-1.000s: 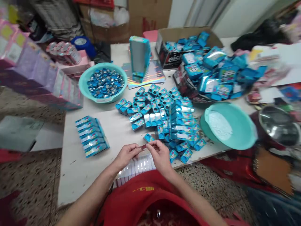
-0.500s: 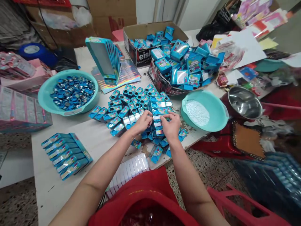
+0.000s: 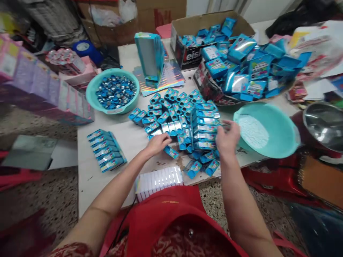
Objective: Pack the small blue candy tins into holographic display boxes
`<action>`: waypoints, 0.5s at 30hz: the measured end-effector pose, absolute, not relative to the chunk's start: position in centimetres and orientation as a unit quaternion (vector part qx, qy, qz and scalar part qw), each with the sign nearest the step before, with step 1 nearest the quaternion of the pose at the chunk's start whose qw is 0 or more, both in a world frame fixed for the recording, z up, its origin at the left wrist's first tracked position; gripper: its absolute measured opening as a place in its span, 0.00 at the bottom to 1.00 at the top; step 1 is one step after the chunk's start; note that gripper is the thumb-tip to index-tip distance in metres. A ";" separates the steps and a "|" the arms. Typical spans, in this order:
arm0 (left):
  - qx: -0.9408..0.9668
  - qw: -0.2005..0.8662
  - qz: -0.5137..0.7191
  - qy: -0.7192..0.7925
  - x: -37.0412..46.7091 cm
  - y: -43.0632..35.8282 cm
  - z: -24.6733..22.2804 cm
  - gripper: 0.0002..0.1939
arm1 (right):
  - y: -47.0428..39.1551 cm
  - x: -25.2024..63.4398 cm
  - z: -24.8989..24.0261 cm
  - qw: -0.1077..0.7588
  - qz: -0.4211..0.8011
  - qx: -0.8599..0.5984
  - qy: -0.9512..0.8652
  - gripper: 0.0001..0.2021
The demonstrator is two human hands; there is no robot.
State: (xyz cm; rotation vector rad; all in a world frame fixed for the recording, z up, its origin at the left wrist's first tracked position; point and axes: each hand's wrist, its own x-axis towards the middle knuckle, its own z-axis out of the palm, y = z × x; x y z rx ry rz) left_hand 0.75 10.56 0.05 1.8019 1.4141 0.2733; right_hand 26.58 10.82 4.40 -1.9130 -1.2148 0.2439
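My left hand (image 3: 159,143) hovers above the near side of a group of small blue boxes (image 3: 171,127), fingers curled together. Whatever its fingertips hold, if anything, is hidden. Just below them a single small blue box (image 3: 170,152) lies on its side. My right hand (image 3: 228,137) is at the right edge of a blue display tray (image 3: 194,130) that holds a row of small boxes (image 3: 205,128). The right fingers are bent and closed, with thumb and forefinger at the tray's side; what is between them does not show. Several loose small boxes (image 3: 194,169) lie in front of the tray.
A turquoise basin (image 3: 284,135) with white granules stands right; another basin (image 3: 91,96) with blue and silver tins stands left. Cartons (image 3: 211,87) overflow with blue packets behind. A filled display tray (image 3: 107,150), white packs (image 3: 159,180) and folded display trays (image 3: 150,57) share the table.
My left hand has drawn away from the display tray toward the loose box. My right hand has moved from over the tray's boxes to its right edge. The whole view has shifted.
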 end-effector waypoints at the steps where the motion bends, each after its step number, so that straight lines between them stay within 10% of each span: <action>1: 0.710 0.409 0.073 0.568 -2.1 9.0 -0.4 0.13 | 9.6 25.7 4.8 0.446 0.056 -0.736 -0.507 0.11; 6: 0.525 0.531 -0.061 0.663 -11.9 -1.4 -4.2 0.09 | 2.0 17.9 3.8 0.458 0.153 -0.548 -0.683 0.08; 15: 0.241 0.678 0.141 0.680 -11.7 -8.4 -7.2 0.08 | -1.5 6.8 -4.7 0.100 0.492 -0.382 -0.776 0.06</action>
